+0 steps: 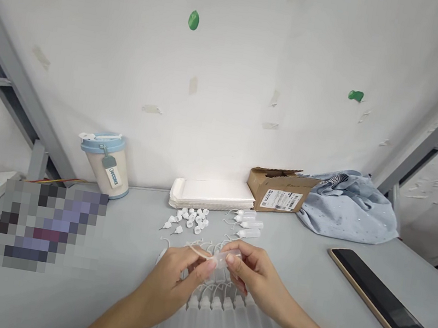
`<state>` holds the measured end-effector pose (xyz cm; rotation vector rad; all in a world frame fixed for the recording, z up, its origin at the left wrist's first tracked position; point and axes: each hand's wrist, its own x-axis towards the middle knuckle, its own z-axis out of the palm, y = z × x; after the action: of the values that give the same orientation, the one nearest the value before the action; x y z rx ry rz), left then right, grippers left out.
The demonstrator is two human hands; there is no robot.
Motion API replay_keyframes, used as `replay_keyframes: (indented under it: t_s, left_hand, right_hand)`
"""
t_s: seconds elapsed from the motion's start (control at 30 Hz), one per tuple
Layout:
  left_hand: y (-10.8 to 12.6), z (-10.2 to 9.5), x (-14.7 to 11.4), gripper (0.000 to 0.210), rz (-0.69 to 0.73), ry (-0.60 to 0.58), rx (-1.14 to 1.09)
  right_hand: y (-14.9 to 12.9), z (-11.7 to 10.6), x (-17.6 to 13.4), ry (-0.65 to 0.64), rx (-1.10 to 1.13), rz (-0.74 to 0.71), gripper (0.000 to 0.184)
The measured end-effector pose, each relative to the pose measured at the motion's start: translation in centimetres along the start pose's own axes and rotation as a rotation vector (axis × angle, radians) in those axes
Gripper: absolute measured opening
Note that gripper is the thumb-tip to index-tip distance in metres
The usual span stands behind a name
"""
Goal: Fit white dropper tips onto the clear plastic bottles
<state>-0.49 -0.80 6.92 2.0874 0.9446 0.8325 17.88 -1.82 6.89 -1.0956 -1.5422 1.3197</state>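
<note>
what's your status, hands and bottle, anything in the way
Left hand and right hand both on one small translucent bottle. More bottles close beneath. Nothing visibly blocking.

Head: I see one camera worn there, looking forward and down.
Table [129, 230]: viewed from above its near side, across the lower part.
Fingers [198, 276]: close beneath the lens, below centre.
Wall [235, 61]: faced squarely, farther off, filling the upper half.

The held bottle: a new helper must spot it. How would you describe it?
On the grey table, rows of translucent bottles lie front and centre. Between the left hand and right hand is the held bottle, the only one being gripped.
</note>
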Motion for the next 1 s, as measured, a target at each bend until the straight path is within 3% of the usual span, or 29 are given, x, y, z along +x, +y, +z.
replay_keyframes:
  t_s: [0.13, 0.27, 0.43, 0.6, 0.67, 0.77, 0.9, 1.0]
  left_hand:
    - [0.4, 0.2, 0.0, 0.045, -0.141, -0.076, -0.156]
    - [0.7, 0.2, -0.1, 0.043, -0.14, -0.056, -0.136]
    - [0.7, 0.0, 0.0, 0.04, 0.043, -0.039, 0.048]
    - [-0.7, 0.7, -0.3, 0.027, 0.337, 0.07, 0.398]
    - [-0.9, 0.8, -0.4, 0.024, 0.377, 0.112, 0.407]
    - [-0.3, 0.6, -0.2, 0.022, 0.235, 0.097, 0.206]
    - [0.5, 0.2, 0.1, 0.039, -0.103, -0.063, -0.123]
    - [0.4, 0.4, 0.3, 0.042, -0.257, -0.167, -0.307]
  right_hand:
    - [-0.2, -0.1, -0.1, 0.006, -0.021, -0.028, 0.038]
    - [-0.1, 0.1, -0.3, -0.014, 0.071, -0.001, 0.037]
    - [0.1, 0.5, -0.2, -0.014, 0.198, 0.071, 0.04]
    - [0.1, 0.6, 0.2, -0.013, 0.234, 0.146, 0.046]
    - [0.1, 0.6, 0.2, -0.011, 0.239, 0.129, 0.044]
    - [0.0, 0.6, -0.2, 0.015, 0.183, 0.042, 0.04]
    - [-0.1, 0.6, -0.5, 0.064, -0.022, -0.072, 0.036]
    - [0.1, 0.5, -0.4, 0.07, -0.049, -0.066, 0.036]
